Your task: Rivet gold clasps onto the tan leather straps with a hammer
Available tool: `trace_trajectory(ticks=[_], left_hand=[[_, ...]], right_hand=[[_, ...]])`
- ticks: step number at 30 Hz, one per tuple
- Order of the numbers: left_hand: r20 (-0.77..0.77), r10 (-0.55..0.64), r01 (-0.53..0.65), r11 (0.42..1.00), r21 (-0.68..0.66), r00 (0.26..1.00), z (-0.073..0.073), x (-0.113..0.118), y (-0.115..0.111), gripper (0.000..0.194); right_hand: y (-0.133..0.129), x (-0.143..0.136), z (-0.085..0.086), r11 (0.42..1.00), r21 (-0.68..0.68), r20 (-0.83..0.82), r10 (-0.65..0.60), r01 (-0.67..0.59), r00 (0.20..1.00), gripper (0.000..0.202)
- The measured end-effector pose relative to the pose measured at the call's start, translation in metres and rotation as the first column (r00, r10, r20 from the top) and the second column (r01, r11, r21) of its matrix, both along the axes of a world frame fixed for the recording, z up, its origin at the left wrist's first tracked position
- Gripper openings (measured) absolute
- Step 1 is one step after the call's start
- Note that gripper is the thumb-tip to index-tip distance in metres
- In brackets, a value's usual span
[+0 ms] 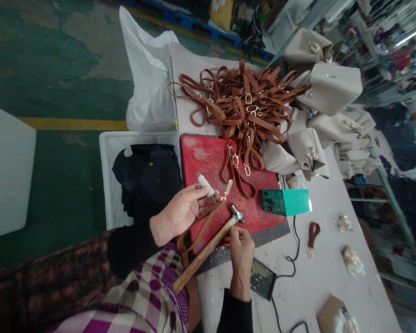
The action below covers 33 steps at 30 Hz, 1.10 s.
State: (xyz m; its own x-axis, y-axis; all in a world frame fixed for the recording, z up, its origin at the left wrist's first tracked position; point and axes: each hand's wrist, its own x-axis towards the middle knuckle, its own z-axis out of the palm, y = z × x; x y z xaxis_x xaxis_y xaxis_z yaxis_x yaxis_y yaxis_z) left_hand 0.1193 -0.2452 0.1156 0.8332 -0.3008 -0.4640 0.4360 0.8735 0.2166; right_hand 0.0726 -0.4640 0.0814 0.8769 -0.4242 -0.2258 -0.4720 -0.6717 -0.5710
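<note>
My left hand (183, 212) is closed round a white-handled tool (205, 186) with a thin metal tip. A brown strap (206, 225) with a gold clasp (228, 187) runs under its fingers. My right hand (241, 247) has its fingers bent close together beside the head end of a hammer; what they pinch is too small to make out. The hammer (204, 254) lies slanted, its metal head over the red board (208, 159) and its wooden handle toward my lap. A looped brown strap (247, 186) with gold rings rests on the board.
Brown straps (241, 104) are heaped behind the board, with beige bags (336, 88) to their right. A green box (287, 202) with a cable stands at the board's right edge. Left is a white crate (104, 180) with black pieces. A dark tray (262, 279) lies near my right wrist.
</note>
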Motion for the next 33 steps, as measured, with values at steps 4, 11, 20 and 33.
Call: trace_trajectory(ticks=[4, 11, 20, 33], left_hand=[[0.252, 0.065, -0.165, 0.9, 0.403, 0.966, -0.023, 0.005, -0.008, 0.02], [0.356, -0.144, -0.171, 0.676, 0.717, 0.923, -0.059, 0.006, -0.019, 0.019], [0.029, -0.066, 0.054, 0.95, 0.307, 0.997, -0.044, 0.018, -0.008, 0.003], [-0.134, -0.316, 0.277, 0.929, -0.246, 0.939, -0.001, 0.002, 0.002, 0.036]], right_hand=[[0.015, -0.001, 0.006, 0.993, -0.112, -0.018, 0.038, -0.04, 0.999, 0.053], [0.024, 0.003, 0.008, 0.988, -0.152, -0.085, -0.016, 0.003, 0.996, 0.055], [0.019, 0.003, 0.013, 0.989, -0.129, 0.068, 0.075, -0.065, 0.995, 0.046], [0.078, 0.009, 0.05, 0.59, 0.807, 0.15, -0.185, -0.012, 0.971, 0.037]])
